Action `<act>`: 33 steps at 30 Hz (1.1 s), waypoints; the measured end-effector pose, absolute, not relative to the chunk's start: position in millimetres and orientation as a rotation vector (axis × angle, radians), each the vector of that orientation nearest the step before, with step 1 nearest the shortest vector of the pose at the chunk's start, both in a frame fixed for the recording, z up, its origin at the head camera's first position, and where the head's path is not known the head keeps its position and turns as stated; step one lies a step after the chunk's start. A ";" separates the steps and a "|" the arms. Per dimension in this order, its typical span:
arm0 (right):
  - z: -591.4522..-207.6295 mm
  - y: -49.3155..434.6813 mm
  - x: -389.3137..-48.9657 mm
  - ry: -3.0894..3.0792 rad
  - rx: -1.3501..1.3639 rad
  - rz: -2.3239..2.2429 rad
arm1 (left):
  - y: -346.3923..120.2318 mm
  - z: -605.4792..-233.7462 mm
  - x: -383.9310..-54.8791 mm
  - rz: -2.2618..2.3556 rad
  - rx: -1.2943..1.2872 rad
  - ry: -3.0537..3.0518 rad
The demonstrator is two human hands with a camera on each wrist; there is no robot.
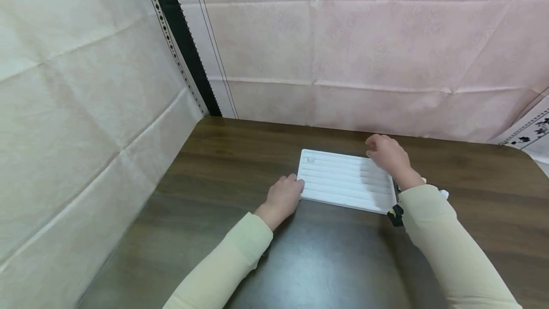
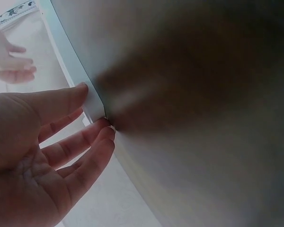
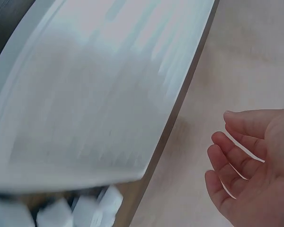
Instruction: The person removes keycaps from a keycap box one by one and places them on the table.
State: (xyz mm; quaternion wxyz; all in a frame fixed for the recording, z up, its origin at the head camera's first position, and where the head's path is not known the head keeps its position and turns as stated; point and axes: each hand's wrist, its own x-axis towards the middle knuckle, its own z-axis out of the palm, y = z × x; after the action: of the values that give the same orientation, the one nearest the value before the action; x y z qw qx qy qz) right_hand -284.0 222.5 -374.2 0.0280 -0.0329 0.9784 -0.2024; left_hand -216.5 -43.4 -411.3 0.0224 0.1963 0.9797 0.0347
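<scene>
A white rectangular tray (image 1: 343, 180) with raised parallel ridges lies on the wooden table. My left hand (image 1: 283, 197) is at its left end, and in the left wrist view the thumb (image 2: 80, 97) and fingertips pinch the tray's corner. Above the far right corner of the tray hovers my right hand (image 1: 388, 156). Its fingers are loosely bent with nothing between them, as the right wrist view shows, apart from the ridged surface. Several small white blocks (image 3: 57, 215) sit just beyond the tray's right end, mostly hidden under the right forearm in the head view.
The dark wooden table (image 1: 193, 232) ends at a back edge close behind the tray. Pale cloth (image 1: 364, 46) hangs behind it and along the left side. A small black item (image 1: 395, 215) with a yellow mark shows by the right cuff.
</scene>
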 end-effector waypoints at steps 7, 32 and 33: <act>-377.8 188.9 -288.8 3.018 -0.168 -0.636 | -43.1 -411.0 -213.9 0.097 0.598 3.042; -410.7 110.4 -300.9 2.963 -0.313 -0.643 | -45.5 -410.5 -216.3 0.117 0.621 3.009; -411.2 107.6 -301.6 2.958 -0.316 -0.639 | -46.0 -410.5 -216.6 0.120 0.625 3.011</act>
State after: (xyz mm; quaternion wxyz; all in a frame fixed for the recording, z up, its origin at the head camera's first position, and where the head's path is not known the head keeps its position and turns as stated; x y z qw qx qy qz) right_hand -301.6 107.6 -411.2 0.0493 -0.1037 0.9710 -0.2097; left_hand -216.6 -46.0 -410.5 0.0319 0.2030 0.9779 0.0389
